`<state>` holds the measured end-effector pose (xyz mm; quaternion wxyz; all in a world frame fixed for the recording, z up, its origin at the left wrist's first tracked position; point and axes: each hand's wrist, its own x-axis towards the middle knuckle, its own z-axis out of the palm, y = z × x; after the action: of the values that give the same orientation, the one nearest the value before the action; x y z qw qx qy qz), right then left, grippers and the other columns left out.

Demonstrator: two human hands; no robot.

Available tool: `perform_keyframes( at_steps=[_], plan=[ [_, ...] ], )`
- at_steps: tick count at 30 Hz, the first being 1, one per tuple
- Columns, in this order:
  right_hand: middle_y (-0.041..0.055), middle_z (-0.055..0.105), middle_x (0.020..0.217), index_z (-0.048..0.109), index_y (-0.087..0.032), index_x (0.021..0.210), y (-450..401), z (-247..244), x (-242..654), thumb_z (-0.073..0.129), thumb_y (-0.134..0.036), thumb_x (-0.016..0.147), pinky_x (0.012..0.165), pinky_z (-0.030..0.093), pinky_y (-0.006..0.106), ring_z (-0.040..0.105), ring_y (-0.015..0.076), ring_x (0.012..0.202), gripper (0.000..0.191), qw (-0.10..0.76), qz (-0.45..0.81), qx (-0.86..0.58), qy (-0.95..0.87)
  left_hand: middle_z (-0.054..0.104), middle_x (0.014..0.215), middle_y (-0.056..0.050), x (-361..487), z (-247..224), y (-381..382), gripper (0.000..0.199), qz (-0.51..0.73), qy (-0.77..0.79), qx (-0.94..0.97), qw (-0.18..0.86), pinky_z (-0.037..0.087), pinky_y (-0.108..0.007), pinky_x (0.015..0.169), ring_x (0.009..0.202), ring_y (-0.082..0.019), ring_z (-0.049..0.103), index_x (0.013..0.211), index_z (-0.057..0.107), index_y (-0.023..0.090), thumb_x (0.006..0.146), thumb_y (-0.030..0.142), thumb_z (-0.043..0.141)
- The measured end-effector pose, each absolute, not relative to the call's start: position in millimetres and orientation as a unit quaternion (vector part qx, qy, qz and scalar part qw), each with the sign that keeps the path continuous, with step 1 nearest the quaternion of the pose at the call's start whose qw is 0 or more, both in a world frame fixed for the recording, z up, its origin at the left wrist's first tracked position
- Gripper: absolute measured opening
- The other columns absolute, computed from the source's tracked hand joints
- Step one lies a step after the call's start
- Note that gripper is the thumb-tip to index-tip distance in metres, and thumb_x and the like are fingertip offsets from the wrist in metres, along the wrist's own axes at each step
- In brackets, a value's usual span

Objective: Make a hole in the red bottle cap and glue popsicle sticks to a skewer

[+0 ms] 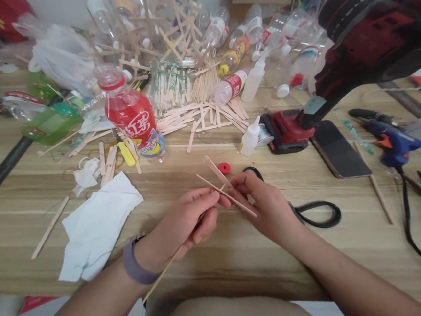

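Note:
My left hand is closed, with thumb and fingers pinching near the middle of a craft stick seen edge-on. From beneath that hand a thin bamboo skewer runs down past the wrist. My right hand is closed on a second craft stick, which slants up and away. The two sticks lie close together between my hands; whether they are joined, I cannot tell. Just beyond the fingers sits a small red disc. Black-handled scissors lie partly under my right hand.
Left of my hands lie white paper and a loose craft stick. A red-labelled bottle, a glue bottle and a cordless drill stand beyond. A phone and glue gun are at right. Sticks and plastic bottles crowd the back.

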<state>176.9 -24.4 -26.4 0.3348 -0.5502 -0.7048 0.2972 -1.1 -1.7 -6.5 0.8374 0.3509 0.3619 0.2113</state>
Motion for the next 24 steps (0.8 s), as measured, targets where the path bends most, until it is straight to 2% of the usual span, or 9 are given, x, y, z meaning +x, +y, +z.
perform_keyframes(
  at_steps=[8,19,24],
  plan=[
    [0.0003,0.069,0.077,0.051,-0.021,0.094,-26.3,-31.2,176.8,0.047,-0.02,0.094,0.047,0.039,0.022,0.063,0.0129,0.057,0.005,0.341,0.159,-0.519,-0.767,0.033,0.03,0.01,-2.1,-6.1,-1.4,0.029,0.217,0.353,0.315,0.854,0.016,-0.015,0.032,0.026,-0.005,0.014,0.081,0.059,0.017,0.097,0.028,0.037],
    [0.0007,0.069,0.074,0.052,-0.021,0.093,-28.9,-33.0,176.2,0.051,-0.022,0.093,0.044,0.04,0.023,0.062,0.0139,0.053,0.001,0.351,0.144,-0.526,-0.761,0.031,0.029,0.01,-1.8,-2.4,-2.9,0.03,0.214,0.357,0.3,0.858,0.015,-0.015,0.032,0.027,-0.005,0.012,0.079,0.058,0.017,0.097,0.026,0.036],
    [0.0022,0.068,0.075,0.054,-0.021,0.096,-29.5,-33.9,176.6,0.048,-0.016,0.094,0.055,0.047,0.025,0.066,0.016,0.062,0.009,0.353,0.104,-0.489,-0.791,0.032,0.031,0.01,-0.7,-4.6,-2.7,0.027,0.214,0.352,0.306,0.858,0.014,-0.016,0.033,0.028,-0.005,0.013,0.078,0.058,0.018,0.095,0.029,0.04]
  ],
)
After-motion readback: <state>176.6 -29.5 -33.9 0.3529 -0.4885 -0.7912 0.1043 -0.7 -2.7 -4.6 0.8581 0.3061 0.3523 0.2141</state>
